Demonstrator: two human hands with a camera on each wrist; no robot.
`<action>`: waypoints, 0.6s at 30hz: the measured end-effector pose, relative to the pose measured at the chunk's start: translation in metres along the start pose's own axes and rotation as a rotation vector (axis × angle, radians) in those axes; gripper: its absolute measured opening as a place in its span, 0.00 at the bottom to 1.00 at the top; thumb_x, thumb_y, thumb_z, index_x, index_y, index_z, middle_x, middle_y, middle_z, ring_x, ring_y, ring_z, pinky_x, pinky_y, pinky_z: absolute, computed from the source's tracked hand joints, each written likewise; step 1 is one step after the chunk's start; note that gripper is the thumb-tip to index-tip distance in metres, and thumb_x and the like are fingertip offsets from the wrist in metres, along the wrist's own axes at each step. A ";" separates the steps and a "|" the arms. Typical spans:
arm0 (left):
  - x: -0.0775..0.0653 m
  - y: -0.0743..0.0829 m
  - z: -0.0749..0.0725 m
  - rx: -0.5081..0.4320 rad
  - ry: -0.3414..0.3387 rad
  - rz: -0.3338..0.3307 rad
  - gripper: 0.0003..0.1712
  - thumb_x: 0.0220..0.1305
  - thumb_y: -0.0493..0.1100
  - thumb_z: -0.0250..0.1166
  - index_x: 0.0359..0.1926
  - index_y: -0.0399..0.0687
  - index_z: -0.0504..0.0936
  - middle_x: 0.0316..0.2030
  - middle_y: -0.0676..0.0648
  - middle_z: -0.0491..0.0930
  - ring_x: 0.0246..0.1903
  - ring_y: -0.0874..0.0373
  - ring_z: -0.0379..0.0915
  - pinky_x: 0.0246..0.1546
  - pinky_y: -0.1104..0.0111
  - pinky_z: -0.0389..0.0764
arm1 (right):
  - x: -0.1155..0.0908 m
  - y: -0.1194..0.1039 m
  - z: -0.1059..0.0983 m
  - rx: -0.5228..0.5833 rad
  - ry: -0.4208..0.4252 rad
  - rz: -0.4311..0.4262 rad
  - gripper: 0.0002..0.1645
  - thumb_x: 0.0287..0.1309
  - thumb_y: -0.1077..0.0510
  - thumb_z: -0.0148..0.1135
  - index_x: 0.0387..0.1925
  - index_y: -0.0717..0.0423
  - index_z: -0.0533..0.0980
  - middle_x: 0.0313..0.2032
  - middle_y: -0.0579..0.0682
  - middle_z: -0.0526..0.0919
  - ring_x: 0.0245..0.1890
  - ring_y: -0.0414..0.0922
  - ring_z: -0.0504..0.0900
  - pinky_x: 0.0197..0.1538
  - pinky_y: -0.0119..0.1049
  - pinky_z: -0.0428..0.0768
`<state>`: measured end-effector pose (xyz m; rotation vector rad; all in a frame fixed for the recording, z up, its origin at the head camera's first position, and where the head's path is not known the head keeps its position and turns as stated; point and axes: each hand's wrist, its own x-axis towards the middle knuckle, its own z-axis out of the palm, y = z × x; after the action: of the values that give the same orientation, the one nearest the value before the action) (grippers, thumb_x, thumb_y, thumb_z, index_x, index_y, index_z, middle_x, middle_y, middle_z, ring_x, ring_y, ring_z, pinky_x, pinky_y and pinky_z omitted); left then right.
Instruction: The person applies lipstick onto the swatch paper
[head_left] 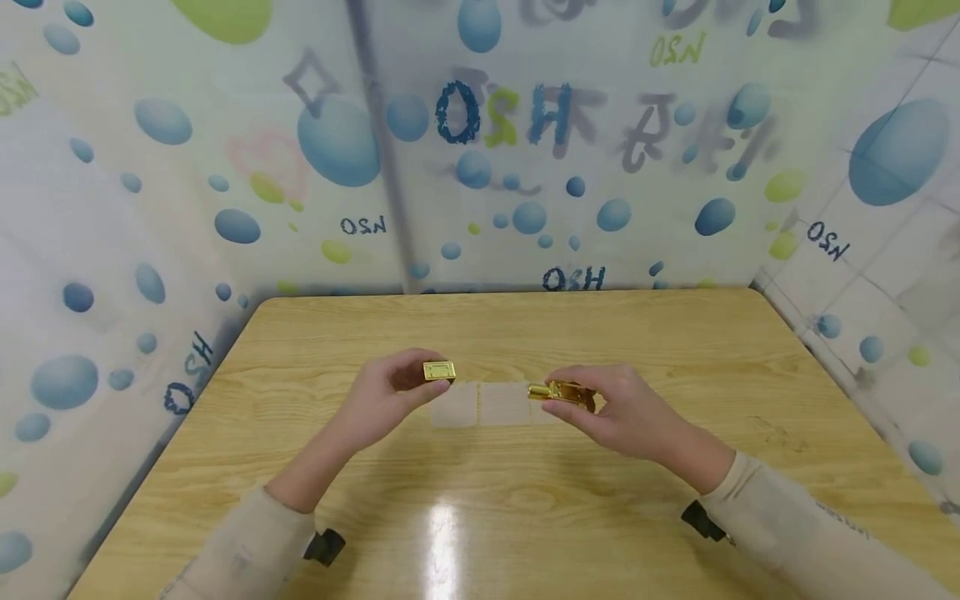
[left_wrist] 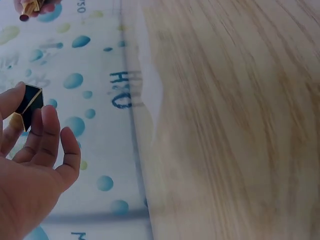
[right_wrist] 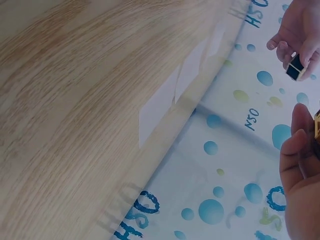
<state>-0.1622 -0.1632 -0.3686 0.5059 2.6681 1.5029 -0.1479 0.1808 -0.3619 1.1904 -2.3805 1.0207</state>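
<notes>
A small box-shaped cap [head_left: 439, 372], gold with dark faces, is pinched between the thumb and fingers of my left hand [head_left: 378, 400]. The left wrist view shows its dark side with gold edges. My right hand [head_left: 626, 408] grips a gold lipstick-like tube [head_left: 561, 392], whose narrow round end points left toward the cap. In the left wrist view that end of the tube [left_wrist: 31, 9] looks dark reddish. Both pieces are held above the table, apart from each other. Fingers hide much of the tube, and the right wrist view catches only its edge.
Thin white squares [head_left: 505, 404] lie in a row on the wooden table [head_left: 510, 333] beneath the hands. Behind the table's far edge stands a wall [head_left: 450, 200] printed with blue and green drops. A black device [head_left: 325, 547] hangs below the left sleeve.
</notes>
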 end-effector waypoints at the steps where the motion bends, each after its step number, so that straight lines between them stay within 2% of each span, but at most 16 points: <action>1: 0.000 -0.002 -0.002 -0.002 0.005 -0.015 0.17 0.70 0.49 0.74 0.57 0.59 0.87 0.39 0.50 0.87 0.42 0.56 0.86 0.43 0.65 0.85 | 0.000 0.000 0.000 0.000 0.004 -0.004 0.13 0.65 0.61 0.74 0.50 0.53 0.86 0.33 0.42 0.90 0.27 0.27 0.75 0.29 0.27 0.79; 6: -0.001 -0.016 -0.015 0.012 0.029 -0.086 0.18 0.70 0.51 0.74 0.58 0.57 0.87 0.44 0.49 0.88 0.44 0.51 0.85 0.44 0.63 0.86 | -0.001 0.000 0.001 0.000 0.000 0.009 0.13 0.64 0.60 0.75 0.50 0.53 0.86 0.33 0.41 0.90 0.27 0.27 0.76 0.30 0.27 0.80; 12: -0.003 -0.029 -0.026 0.029 0.042 -0.133 0.17 0.71 0.50 0.73 0.57 0.51 0.87 0.40 0.47 0.82 0.39 0.51 0.78 0.40 0.64 0.83 | -0.002 -0.001 -0.001 -0.009 -0.018 0.042 0.13 0.65 0.59 0.75 0.50 0.53 0.86 0.33 0.41 0.90 0.27 0.27 0.76 0.29 0.32 0.82; 18: -0.008 -0.039 -0.032 0.140 0.028 -0.170 0.13 0.72 0.45 0.72 0.50 0.43 0.86 0.40 0.44 0.83 0.38 0.52 0.77 0.34 0.69 0.79 | -0.004 -0.003 0.001 -0.007 -0.028 0.063 0.13 0.65 0.58 0.75 0.50 0.51 0.86 0.32 0.39 0.87 0.27 0.28 0.75 0.29 0.31 0.81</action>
<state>-0.1712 -0.2107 -0.3852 0.2576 2.7701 1.2947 -0.1432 0.1812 -0.3637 1.1412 -2.4560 1.0201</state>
